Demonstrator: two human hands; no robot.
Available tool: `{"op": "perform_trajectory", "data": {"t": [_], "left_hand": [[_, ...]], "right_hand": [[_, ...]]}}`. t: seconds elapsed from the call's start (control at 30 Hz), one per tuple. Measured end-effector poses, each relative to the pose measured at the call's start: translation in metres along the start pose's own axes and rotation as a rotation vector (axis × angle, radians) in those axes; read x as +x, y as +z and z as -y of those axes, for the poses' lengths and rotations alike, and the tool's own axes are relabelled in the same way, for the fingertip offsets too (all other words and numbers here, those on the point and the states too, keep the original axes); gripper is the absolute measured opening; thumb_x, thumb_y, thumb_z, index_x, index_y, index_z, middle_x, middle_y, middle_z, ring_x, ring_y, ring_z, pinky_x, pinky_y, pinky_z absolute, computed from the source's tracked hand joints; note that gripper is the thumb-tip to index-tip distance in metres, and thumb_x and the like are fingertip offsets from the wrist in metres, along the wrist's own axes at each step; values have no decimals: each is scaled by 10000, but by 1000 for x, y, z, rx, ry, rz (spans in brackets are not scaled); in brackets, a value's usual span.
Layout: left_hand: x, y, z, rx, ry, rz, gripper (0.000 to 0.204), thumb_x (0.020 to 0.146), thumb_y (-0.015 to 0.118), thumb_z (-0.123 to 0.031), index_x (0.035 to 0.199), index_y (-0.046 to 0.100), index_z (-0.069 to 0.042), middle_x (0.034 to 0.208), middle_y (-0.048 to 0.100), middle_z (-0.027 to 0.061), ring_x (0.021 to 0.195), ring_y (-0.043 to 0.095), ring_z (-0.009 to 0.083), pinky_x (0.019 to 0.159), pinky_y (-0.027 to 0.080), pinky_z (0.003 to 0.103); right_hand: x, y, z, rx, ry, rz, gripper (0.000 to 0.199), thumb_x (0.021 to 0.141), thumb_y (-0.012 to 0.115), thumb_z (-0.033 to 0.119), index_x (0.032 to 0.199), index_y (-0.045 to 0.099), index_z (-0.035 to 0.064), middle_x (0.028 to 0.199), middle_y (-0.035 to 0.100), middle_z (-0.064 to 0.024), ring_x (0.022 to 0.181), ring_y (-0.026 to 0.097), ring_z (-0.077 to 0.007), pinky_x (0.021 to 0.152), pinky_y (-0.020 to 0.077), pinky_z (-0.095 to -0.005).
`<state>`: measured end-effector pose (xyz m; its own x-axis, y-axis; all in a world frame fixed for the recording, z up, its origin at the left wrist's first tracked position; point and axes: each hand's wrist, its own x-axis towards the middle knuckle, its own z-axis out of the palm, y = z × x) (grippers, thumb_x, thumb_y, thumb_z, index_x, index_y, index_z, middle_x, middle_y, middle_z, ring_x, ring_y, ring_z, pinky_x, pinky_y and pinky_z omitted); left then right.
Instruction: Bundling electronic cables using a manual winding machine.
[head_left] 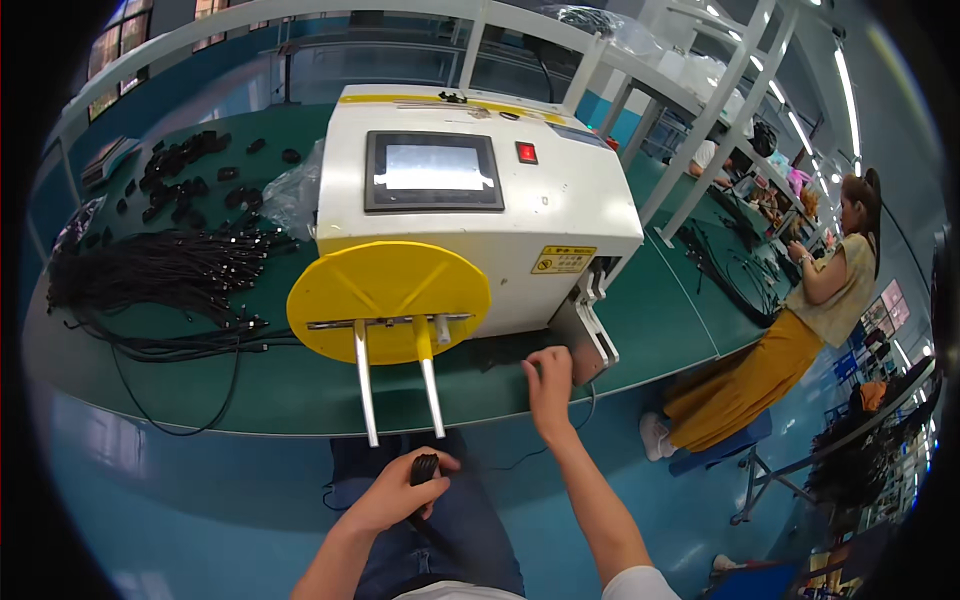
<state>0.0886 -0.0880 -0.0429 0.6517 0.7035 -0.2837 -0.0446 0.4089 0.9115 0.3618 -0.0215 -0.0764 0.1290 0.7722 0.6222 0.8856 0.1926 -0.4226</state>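
Note:
My left hand [400, 490] is closed around a coiled bundle of black cable [425, 468], held above my lap just off the table's front edge. Loosely bent, with its fingers a little apart, my right hand [551, 390] is at the table edge and shows nothing in it. It is beside the metal bracket [585, 338] on the right end of a white winding machine [480, 235]. On the machine's front is a yellow disc [390, 290] with two prongs, one silver [366, 390] and one yellow and silver [428, 380], pointing toward me. No cable is wound on the prongs.
A heap of black cables [160, 275] lies left on the green table [290, 390], one looping near its edge. Behind it are small black parts [185, 165] and a clear plastic bag [295, 195]. A co-worker [825, 280] stands at the right, near more cables [725, 265].

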Motion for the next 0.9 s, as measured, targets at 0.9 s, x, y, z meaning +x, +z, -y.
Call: {"op": "perform_trajectory", "data": {"t": [0.9], "left_hand": [[-5,-8,-8,968,338,-146,217,806,601,-132,935,478,-9,739,576,169,656,578,330,599,486,366]], "right_hand": [[-41,-30,80,1899,970,856,95,881,577,99,875,621,15,833,619,-58,813,565,-176,757,428,-295]]}}
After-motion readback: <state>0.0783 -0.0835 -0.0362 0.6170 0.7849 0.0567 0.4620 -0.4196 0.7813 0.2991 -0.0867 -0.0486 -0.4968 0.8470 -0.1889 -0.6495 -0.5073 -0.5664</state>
